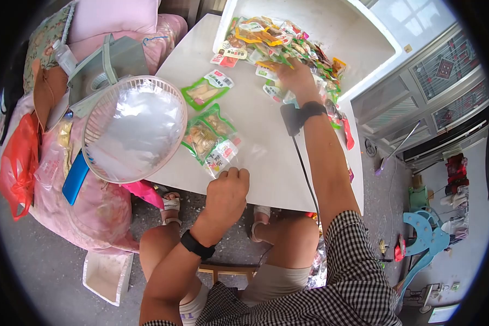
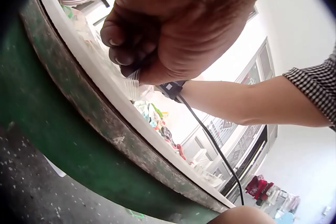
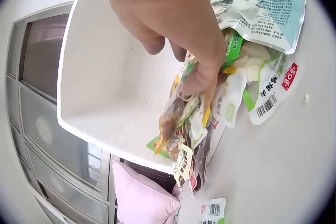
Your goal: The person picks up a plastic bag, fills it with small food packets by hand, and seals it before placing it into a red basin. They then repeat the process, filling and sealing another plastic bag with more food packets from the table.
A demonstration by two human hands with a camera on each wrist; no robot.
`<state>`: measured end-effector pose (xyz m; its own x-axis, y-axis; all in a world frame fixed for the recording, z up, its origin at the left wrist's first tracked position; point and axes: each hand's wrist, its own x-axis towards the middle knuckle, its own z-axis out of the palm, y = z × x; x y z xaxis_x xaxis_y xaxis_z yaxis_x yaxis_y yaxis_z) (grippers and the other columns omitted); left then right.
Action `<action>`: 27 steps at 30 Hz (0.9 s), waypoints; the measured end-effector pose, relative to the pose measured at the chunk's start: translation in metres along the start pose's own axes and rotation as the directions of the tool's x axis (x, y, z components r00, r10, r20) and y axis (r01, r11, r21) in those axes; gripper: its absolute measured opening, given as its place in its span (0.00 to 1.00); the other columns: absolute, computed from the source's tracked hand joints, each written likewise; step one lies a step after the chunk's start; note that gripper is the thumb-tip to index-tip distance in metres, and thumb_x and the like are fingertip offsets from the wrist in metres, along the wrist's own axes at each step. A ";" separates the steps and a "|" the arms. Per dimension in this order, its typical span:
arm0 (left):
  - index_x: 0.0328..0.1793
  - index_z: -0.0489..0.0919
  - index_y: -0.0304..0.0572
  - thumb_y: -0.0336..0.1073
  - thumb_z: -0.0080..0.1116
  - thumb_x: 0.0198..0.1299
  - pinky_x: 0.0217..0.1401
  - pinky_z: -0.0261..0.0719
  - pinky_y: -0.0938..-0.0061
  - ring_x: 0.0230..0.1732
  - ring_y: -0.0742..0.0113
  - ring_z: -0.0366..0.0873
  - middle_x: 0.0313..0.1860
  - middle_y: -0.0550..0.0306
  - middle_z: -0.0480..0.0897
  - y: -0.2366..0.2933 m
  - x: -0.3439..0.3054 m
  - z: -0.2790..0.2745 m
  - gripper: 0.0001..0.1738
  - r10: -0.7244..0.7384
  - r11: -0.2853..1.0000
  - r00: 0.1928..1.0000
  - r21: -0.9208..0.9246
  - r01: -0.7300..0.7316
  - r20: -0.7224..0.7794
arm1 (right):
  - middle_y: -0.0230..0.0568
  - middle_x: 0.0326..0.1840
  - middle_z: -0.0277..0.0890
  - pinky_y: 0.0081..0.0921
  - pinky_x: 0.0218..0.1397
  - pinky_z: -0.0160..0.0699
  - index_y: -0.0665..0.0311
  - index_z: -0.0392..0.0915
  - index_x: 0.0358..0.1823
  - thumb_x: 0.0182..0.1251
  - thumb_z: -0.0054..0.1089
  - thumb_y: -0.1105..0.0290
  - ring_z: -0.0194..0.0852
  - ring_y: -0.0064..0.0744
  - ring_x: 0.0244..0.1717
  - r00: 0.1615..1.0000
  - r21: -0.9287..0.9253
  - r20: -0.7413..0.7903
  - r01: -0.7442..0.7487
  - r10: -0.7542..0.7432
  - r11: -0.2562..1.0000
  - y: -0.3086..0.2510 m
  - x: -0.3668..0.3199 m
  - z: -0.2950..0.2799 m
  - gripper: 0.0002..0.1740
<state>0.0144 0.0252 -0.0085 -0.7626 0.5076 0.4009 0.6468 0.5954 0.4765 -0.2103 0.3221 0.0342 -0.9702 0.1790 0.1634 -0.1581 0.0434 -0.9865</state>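
My left hand (image 1: 227, 196) is at the table's front edge, its curled fingers pinching the edge of a clear plastic bag (image 2: 133, 86). Green-edged snack packets (image 1: 204, 138) lie in this bag on the tabletop. Farther off, my right hand (image 1: 298, 81) reaches into a heap of colourful snack packets (image 1: 266, 35) at the mouth of a white foam box (image 1: 364, 32). In the right wrist view, this hand (image 3: 186, 56) pinches a packet in the heap, with its fingertips partly hidden; other fingers hang curled above the packets. Another green packet (image 1: 207, 88) lies beyond the bag.
A pink basket (image 1: 183, 117) holding clear plastic bags stands at the left end of the white table (image 1: 261, 146). A grey-green bin (image 1: 126, 57), a red bag (image 1: 19, 171) and pink bedding lie beyond it. A black cable (image 1: 305, 171) hangs from the right wrist device.
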 end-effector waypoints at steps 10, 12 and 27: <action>0.30 0.70 0.37 0.22 0.55 0.38 0.27 0.78 0.68 0.30 0.54 0.79 0.27 0.49 0.75 -0.002 -0.001 0.000 0.10 0.030 0.996 0.999 0.082 -0.028 -0.018 | 0.37 0.49 0.72 0.32 0.52 0.73 0.68 0.72 0.54 0.65 0.52 0.69 0.70 0.29 0.47 0.993 -0.007 0.051 -0.103 0.103 0.995 0.006 -0.149 -0.012 0.18; 0.29 0.70 0.37 0.23 0.55 0.39 0.28 0.78 0.67 0.30 0.54 0.79 0.27 0.49 0.75 -0.004 -0.002 0.002 0.08 0.036 0.995 0.999 0.089 -0.033 -0.031 | 0.36 0.51 0.73 0.32 0.52 0.72 0.68 0.71 0.56 0.65 0.53 0.70 0.69 0.28 0.49 0.981 -0.071 0.106 -0.158 0.165 0.985 0.007 -0.196 -0.011 0.19; 0.31 0.70 0.36 0.24 0.55 0.45 0.29 0.74 0.56 0.28 0.44 0.76 0.26 0.45 0.76 -0.015 -0.008 -0.003 0.07 -0.004 0.999 0.998 0.037 0.007 -0.070 | 0.47 0.53 0.73 0.31 0.52 0.73 0.65 0.75 0.52 0.48 0.64 0.70 0.71 0.44 0.52 0.936 -0.837 0.330 0.351 -0.126 0.419 -0.041 -0.238 -0.018 0.25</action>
<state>0.0110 0.0104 -0.0170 -0.7637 0.4603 0.4528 0.6414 0.6213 0.4502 0.0306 0.2950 0.0360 -0.9484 -0.1619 0.2728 -0.2533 0.9041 -0.3441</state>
